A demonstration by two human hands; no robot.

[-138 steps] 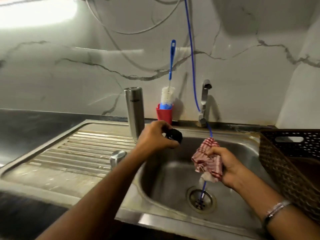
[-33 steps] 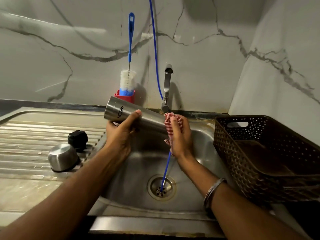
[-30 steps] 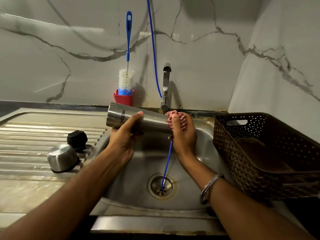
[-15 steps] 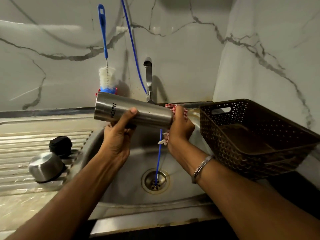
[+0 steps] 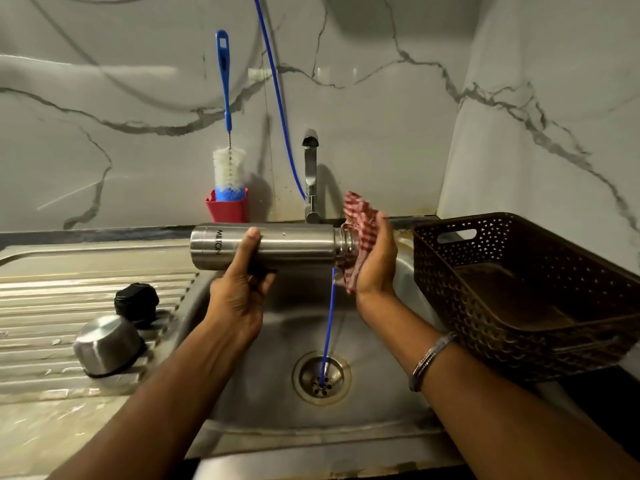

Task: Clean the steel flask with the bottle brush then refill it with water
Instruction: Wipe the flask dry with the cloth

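Observation:
My left hand grips the steel flask from below and holds it level over the sink basin, mouth pointing right. My right hand cups a red checked cloth against the flask's mouth. A thin blue hose drops from the cloth into the drain. The bottle brush, with white bristles and a blue handle, stands in a red cup by the back wall. On the drainboard to the left lie the flask's steel cap and black stopper.
A steel tap rises behind the flask at the back of the sink. A dark brown perforated basket stands close on the right of the basin. Marble walls close off the back and the right side.
Since 4.6 s ago my left hand set the stopper on the drainboard and picked up the flask. Over the last second it levelled the flask, with the cloth held at its mouth.

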